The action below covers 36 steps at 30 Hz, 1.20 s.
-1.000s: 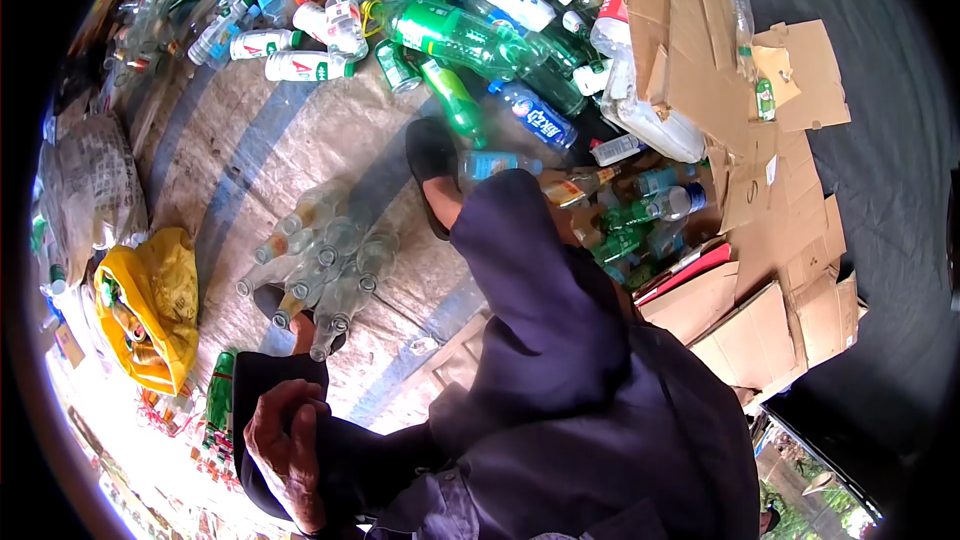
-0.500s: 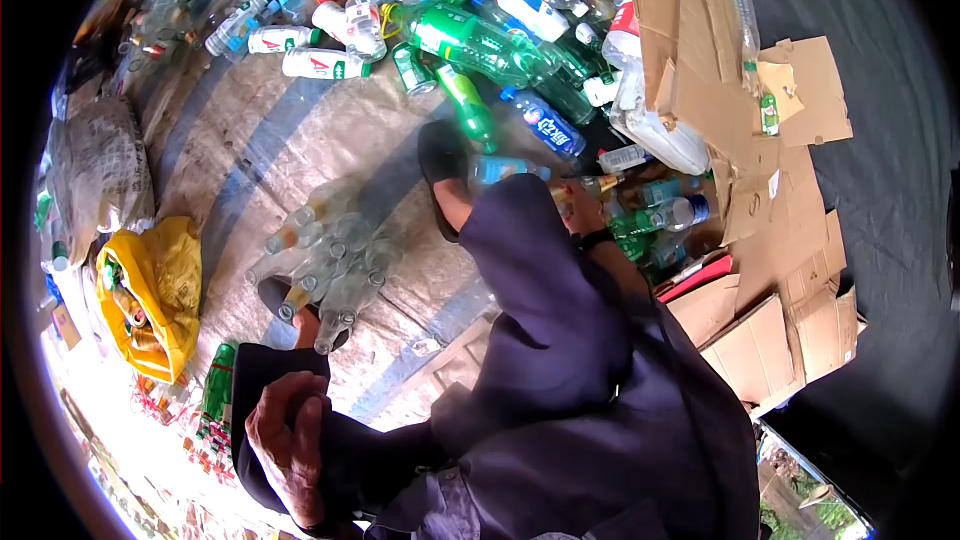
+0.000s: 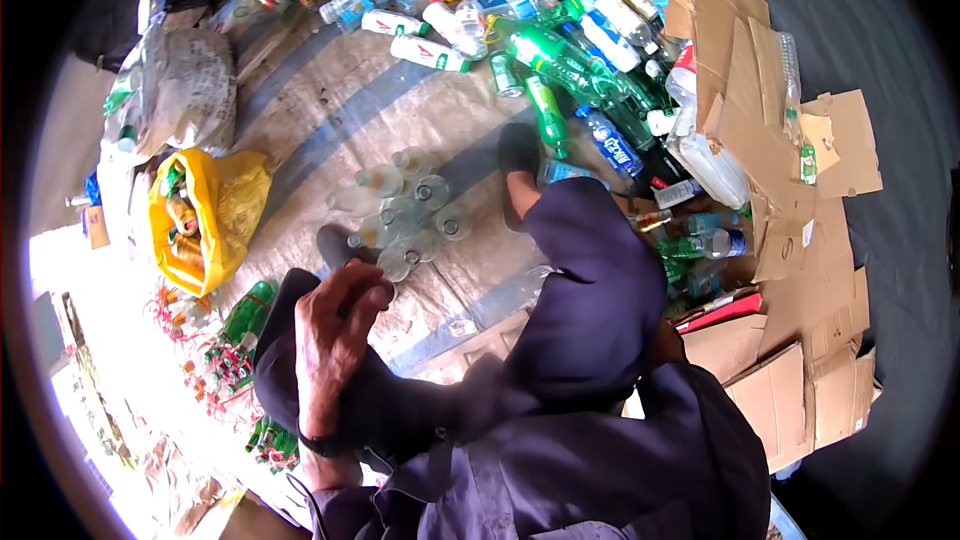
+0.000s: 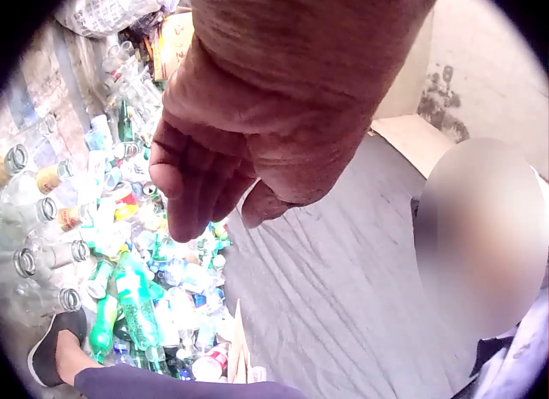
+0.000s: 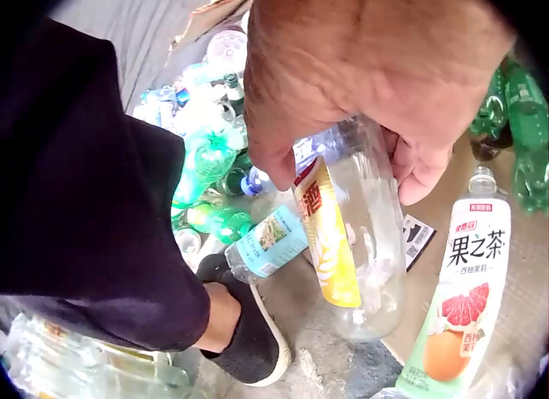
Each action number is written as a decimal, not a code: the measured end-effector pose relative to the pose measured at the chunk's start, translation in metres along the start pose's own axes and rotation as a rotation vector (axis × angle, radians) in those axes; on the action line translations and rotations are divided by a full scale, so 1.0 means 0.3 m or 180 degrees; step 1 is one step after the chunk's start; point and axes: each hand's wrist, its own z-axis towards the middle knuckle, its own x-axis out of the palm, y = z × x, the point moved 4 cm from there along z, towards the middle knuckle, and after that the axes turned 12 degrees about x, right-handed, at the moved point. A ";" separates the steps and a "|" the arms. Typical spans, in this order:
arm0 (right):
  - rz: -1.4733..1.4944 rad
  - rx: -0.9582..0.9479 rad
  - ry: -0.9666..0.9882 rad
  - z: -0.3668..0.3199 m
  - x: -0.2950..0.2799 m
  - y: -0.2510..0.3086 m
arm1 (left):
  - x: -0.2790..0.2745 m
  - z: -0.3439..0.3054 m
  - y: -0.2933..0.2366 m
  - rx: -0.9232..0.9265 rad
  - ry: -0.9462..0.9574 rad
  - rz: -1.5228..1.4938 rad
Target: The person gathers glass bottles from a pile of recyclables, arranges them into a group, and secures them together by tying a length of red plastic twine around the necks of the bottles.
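In the right wrist view my right hand (image 5: 369, 73) grips a clear glass bottle (image 5: 373, 253) with a yellow label, thumb on one side and fingers on the other. My leg hides that hand in the head view. Loosely curled and holding nothing, my left hand (image 3: 335, 335) hangs over the left knee; the left wrist view shows its fingers (image 4: 193, 189) bent downward. A group of clear glass bottles (image 3: 400, 210) stands on the ground between my feet. A tea bottle (image 5: 459, 296) with a grapefruit picture lies near the gripped bottle.
Plastic bottles and cans heap up at the back, among them a large green bottle (image 3: 555, 55). Flattened cardboard (image 3: 800, 290) stands on the right. A yellow bag (image 3: 235, 210) with cans lies left, near green bottles (image 3: 250, 315). My shoe (image 5: 249, 330) is beside a blue-labelled bottle (image 5: 270, 245).
The head view has turned, shifting the scene rightward. My right hand, seen among the bottles by the cardboard half a second ago, is now behind my leg. The left hand stays loosely curled.
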 end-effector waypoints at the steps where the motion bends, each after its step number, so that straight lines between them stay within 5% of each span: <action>1: 0.0045 0.0025 -0.0005 -0.018 -0.004 0.007 | -0.006 -0.005 0.017 0.0018 0.0084 -0.0097; 5: 0.0194 0.0028 -0.0088 -0.104 -0.009 0.010 | 0.002 -0.037 0.048 -0.0085 -0.0040 -0.0758; 18: 0.0588 -0.0076 -0.0388 -0.373 -0.053 0.044 | 0.007 -0.055 0.047 0.0401 0.0220 -0.0297; 23: 0.0543 0.0393 -0.0129 -0.427 -0.061 0.010 | 0.000 -0.050 0.061 0.0510 0.0265 -0.0082; 24: 0.0514 0.0292 -0.0250 -0.441 -0.055 0.004 | 0.001 -0.047 0.071 0.0506 0.0254 -0.0119; 25: 0.0595 -0.0521 -0.0765 -0.470 -0.072 0.020 | 0.001 -0.045 0.080 0.0516 0.0268 -0.0105; 26: 0.0610 -0.0515 -0.0771 -0.473 -0.076 0.009 | 0.000 -0.043 0.091 0.0510 0.0269 -0.0094; 32: 0.0486 0.0606 0.1076 -0.466 -0.062 -0.013 | 0.001 -0.020 0.144 0.0446 0.0252 0.0012; 34: 0.0709 -0.0097 -0.0203 -0.424 -0.003 -0.090 | -0.001 -0.016 0.155 0.0439 0.0250 0.0049; 36: 0.0727 -0.0158 -0.0204 -0.407 0.020 -0.110 | -0.002 -0.013 0.162 0.0498 0.0239 0.0102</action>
